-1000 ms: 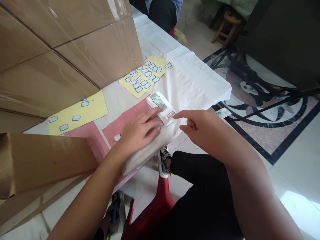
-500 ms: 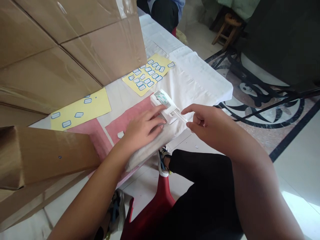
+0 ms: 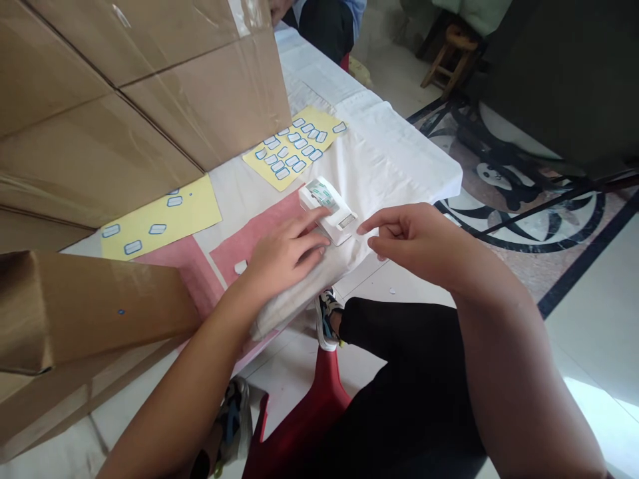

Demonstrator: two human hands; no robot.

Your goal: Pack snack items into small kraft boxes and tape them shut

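Observation:
A small white plastic case (image 3: 344, 203) lies on the table edge; its clear window shows green-and-white printed contents. My left hand (image 3: 282, 256) rests beside it with fingers spread, the index fingertip on its near side. My right hand (image 3: 407, 233) hovers just right of the case's slotted front end. Its index finger and thumb are apart, and I see nothing between them; the other fingers are curled. A small white piece (image 3: 240, 267) lies left of my left hand on the pink sheet (image 3: 259, 226).
Yellow sheets (image 3: 212, 203) with blue-edged stickers lie behind. Stacked cardboard boxes (image 3: 150, 133) rise at the left, with another box (image 3: 114, 306) nearer. A seated person (image 3: 327, 26) is across the white-covered table (image 3: 399, 146). A wooden stool (image 3: 452, 56) stands beyond.
A clear strip that stuck out of the case's front end toward my right hand no longer shows. My right hand has shifted slightly left; my left hand stays put.

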